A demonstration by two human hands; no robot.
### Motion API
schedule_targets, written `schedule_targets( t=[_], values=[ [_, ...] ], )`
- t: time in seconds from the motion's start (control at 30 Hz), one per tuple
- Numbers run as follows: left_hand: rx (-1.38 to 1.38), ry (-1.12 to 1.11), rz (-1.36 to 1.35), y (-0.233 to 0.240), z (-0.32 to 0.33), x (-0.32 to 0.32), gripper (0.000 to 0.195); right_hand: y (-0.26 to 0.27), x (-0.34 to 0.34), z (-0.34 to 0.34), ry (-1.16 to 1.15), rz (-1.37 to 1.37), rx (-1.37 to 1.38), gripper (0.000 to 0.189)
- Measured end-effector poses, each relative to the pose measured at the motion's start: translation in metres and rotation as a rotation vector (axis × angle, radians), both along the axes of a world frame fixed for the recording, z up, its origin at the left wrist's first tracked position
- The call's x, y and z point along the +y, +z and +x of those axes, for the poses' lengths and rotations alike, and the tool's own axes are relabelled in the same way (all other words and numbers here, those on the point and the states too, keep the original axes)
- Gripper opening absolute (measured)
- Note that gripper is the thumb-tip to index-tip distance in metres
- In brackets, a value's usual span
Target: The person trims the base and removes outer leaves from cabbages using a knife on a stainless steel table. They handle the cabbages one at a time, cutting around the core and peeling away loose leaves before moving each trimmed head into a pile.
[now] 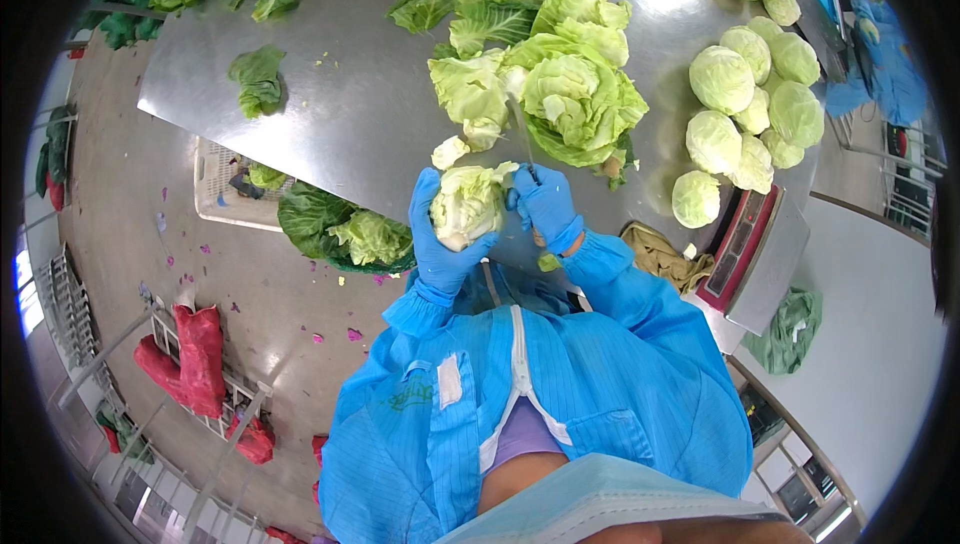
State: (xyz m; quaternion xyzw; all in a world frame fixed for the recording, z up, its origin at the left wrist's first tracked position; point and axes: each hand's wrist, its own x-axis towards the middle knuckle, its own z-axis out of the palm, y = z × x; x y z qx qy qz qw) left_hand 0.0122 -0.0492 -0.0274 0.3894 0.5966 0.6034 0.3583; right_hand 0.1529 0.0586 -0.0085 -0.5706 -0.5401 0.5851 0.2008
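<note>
My left hand, in a blue glove, cradles a small pale cabbage head from its left side and underneath. Close on the right, my gloved right hand is closed around the handle of a knife. Its blade points away from me, over loose cabbage leaves. Beyond my hands, a leafy cabbage with spread outer leaves lies on the steel table. A torn piece of pale leaf rests just past the head I hold.
Trimmed cabbage heads are grouped at the right, beside a red-fronted scale and a brown cloth. Left below the table edge are a white plastic crate and a heap of cabbage leaves. Red mesh sacks stand farther left.
</note>
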Motion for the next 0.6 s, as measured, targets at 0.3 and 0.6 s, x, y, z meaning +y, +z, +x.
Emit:
schedule_targets(
  t=[0.3, 0.6],
  values=[
    [-0.232, -0.045, -0.017, 0.007, -0.029, 0.009, 0.099, 0.034, 0.055, 0.039, -0.096, -0.242, 0.169, 0.052],
    [0.543, -0.206, 0.021, 0.019, -0.032, 0.028, 0.113, 0.043, 0.022, -0.005, 0.652, 0.522, -0.227, 0.072]
  ],
)
